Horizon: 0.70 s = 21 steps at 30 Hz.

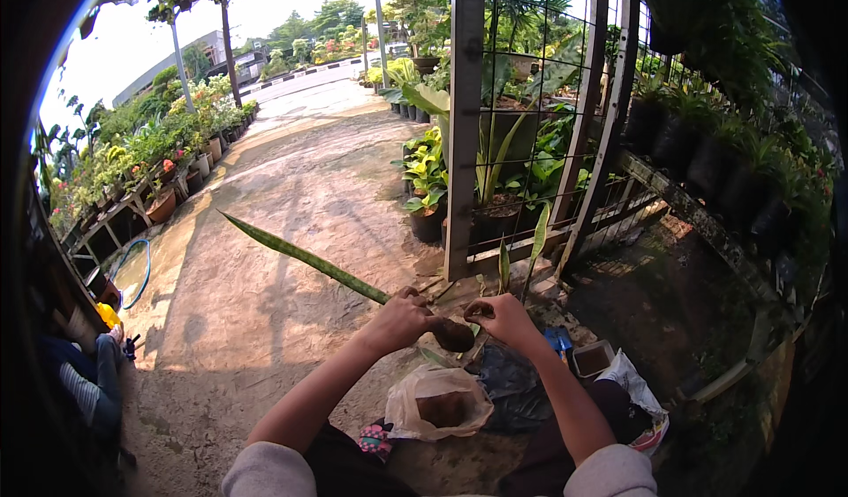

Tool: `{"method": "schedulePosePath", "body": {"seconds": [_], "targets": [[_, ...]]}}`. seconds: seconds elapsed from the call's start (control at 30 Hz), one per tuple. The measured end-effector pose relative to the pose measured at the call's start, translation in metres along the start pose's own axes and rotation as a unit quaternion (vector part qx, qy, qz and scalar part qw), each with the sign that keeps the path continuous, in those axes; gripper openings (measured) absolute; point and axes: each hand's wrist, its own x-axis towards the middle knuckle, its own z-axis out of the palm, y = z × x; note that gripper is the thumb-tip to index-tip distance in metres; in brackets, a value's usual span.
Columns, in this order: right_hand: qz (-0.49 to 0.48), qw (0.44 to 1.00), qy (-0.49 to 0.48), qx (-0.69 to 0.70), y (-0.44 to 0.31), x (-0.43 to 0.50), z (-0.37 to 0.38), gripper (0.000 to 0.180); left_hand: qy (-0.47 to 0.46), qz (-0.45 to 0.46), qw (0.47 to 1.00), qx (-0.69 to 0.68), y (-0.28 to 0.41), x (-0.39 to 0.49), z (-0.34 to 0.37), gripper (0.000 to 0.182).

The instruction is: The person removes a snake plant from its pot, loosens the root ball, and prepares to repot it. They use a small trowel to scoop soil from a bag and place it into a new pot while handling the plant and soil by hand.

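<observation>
My left hand [405, 319] is closed around the base of a long snake plant leaf [305, 260], which slants up to the left. Below that grip bulges a dark brown lump [454, 335], seemingly soil or moss around the leaf's base. Just right of the lump is my right hand [501, 318], its soiled thumb and fingertips curled towards each other; whether anything small is between them cannot be made out. Beneath both hands, a translucent plastic bag [404, 401] stands on the ground with brown soil-like material [442, 409] inside.
Beside the bag lie a black plastic sheet or bag [509, 387], a rectangular container [593, 358], a blue packet [558, 342] and a white sack [629, 384]. A metal mesh frame [464, 165] rises ahead, near potted plants [424, 212]. Another person [99, 378] is at far left.
</observation>
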Motion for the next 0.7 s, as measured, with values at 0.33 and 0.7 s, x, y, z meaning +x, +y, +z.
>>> {"method": "schedulePosePath", "body": {"seconds": [0.33, 0.7], "targets": [[0.149, 0.952, -0.040, 0.263, 0.056, 0.006, 0.014, 0.026, 0.038, 0.034, 0.992, -0.117, 0.006, -0.004, -0.012, 0.020], [0.265, 0.779, -0.048, 0.567, 0.071, -0.006, 0.053, 0.035, 0.111, -0.128, 0.964, -0.205, -0.007, -0.014, -0.009, 0.014]]}}
